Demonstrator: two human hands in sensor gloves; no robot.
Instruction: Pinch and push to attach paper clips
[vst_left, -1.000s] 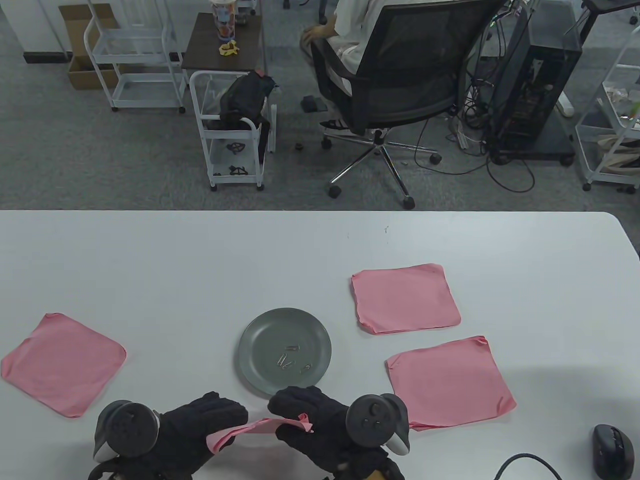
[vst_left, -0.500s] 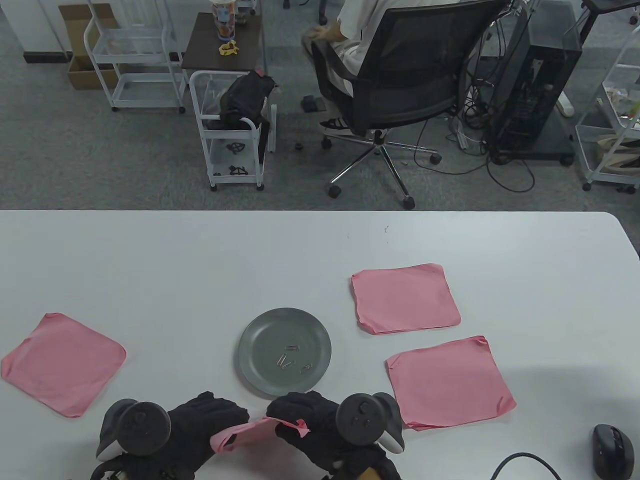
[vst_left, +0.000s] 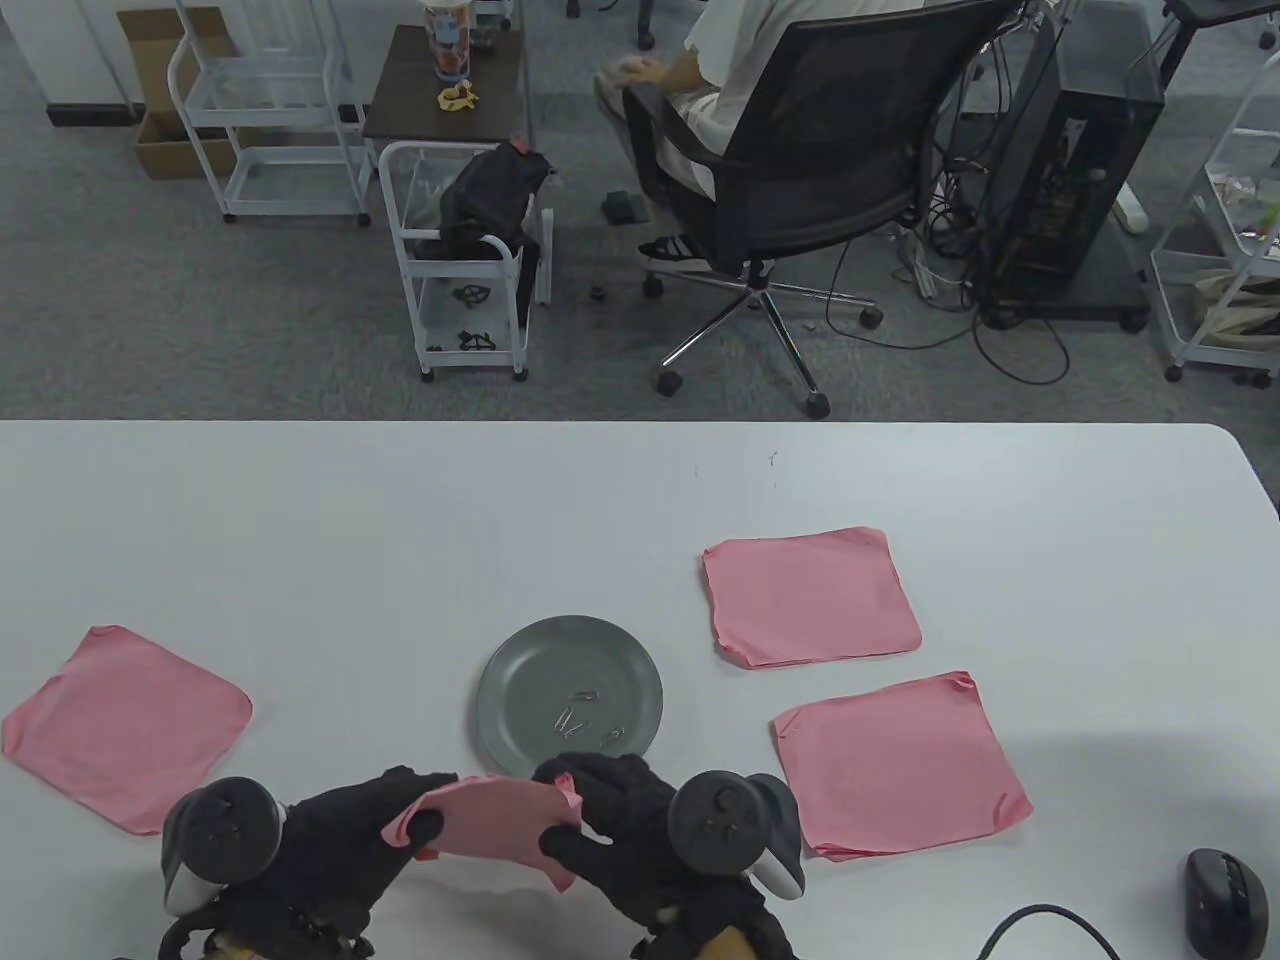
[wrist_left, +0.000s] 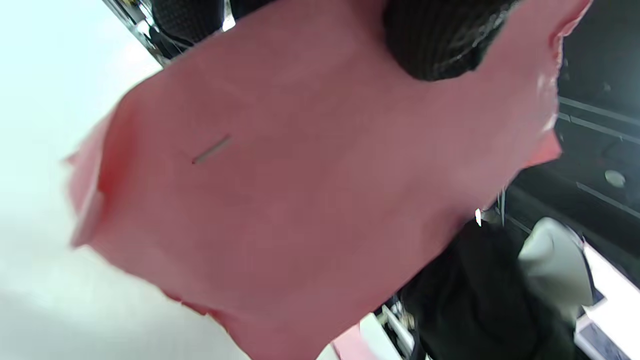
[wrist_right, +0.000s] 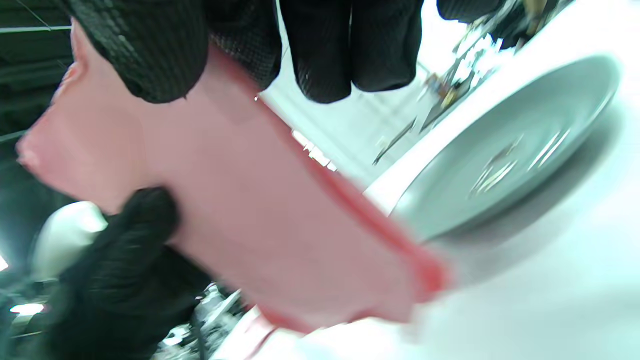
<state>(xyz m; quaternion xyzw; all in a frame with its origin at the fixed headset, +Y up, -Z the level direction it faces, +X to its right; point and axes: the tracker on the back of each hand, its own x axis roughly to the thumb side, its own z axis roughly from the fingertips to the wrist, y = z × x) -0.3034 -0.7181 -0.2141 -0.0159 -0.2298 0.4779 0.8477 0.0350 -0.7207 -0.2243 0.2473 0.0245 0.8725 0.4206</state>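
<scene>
Pink cloth (vst_left: 490, 818) is off the table between your two hands, just in front of the grey plate (vst_left: 520, 668): left hand (vst_left: 345, 835) pinches its left edge, right hand (vst_left: 610, 825) pinches the right. Looks like a clip (wrist_left: 211, 149) is already on it, though that's blurry. Keep the edge taut, and don't let go with both hands while reaching for the spare clips (vst_left: 575, 715).

Grey carpet (vst_left: 200, 300); white carts (vst_left: 270, 110); black office chair (vst_left: 830, 150)

One high camera, two wrist cameras.
The table view looks down from the near edge; both wrist views sit close and share the pink cloth (vst_left: 490, 820).
</scene>
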